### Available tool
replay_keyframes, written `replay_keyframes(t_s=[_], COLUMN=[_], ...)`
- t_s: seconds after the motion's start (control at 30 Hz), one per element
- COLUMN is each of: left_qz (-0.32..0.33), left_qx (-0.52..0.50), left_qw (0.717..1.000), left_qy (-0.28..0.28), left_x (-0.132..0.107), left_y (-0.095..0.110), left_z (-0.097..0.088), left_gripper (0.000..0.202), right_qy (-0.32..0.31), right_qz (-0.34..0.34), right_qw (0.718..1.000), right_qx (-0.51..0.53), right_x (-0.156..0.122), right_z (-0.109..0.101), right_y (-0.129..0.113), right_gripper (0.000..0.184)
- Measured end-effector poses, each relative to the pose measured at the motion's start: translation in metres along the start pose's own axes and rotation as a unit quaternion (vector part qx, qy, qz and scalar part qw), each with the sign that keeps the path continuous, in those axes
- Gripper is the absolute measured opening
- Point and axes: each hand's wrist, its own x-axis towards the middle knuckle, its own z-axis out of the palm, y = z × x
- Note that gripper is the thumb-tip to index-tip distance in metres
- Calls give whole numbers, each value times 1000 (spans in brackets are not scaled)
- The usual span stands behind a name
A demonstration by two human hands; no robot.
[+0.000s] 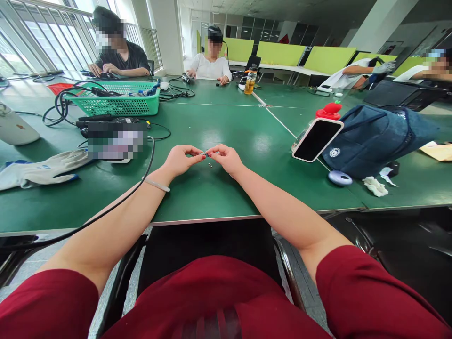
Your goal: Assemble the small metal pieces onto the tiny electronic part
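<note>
Over the green table (212,197), my left hand (181,160) and my right hand (225,159) meet at the fingertips. Both are closed in a pinch on one tiny dark object (205,154), mostly covered by the fingers and too small to name. Just below the fingertips, a small metallic piece (210,165) lies on the tabletop, touched by neither hand. My left wrist wears a pale bracelet.
To the left are a green basket (122,107) of cables, a glove (42,170) and a black cable crossing my left forearm. At right stand a phone (318,140) and a blue backpack (374,141). Several people sit around the table.
</note>
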Motion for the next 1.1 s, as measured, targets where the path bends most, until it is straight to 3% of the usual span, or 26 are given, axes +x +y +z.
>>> replay_keyframes(t_s=[0.53,0.77,0.97,1.1], left_qz=[-44,-53,-52,-57], left_qx=[-159,-181,-165,-126], left_qw=[986,982,985,990], left_qy=[-13,-17,-24,-20], left_x=[0,-1,0,3], left_y=[-4,-1,-4,-11], left_z=[4,3,2,2], left_gripper=[47,46,47,45], right_qy=[-40,-19,10,14], right_qz=[-16,-32,-38,-3], right_qw=[995,999,998,994], right_qx=[93,9,-47,-112], right_x=[3,-2,-1,-1], right_z=[1,0,0,-3], right_y=[2,-3,-2,-4], right_gripper=[39,37,23,25])
